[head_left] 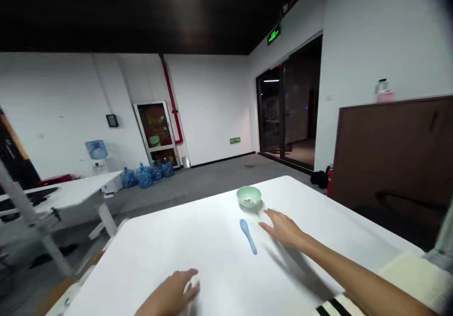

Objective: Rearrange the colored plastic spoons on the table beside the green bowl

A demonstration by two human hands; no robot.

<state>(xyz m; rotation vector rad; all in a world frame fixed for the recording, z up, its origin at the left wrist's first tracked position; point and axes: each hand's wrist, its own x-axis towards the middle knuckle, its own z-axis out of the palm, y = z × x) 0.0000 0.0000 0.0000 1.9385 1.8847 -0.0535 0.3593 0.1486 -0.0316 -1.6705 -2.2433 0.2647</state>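
Over a white table point(212, 269) in a carpeted room point(198, 179), right-hand fingers point(269, 226) spread apart.

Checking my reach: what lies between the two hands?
A blue spoon lies on the white tabletop, nearer the right hand than the left hand, in the head view.

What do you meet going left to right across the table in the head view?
Left hand → spoon → right hand
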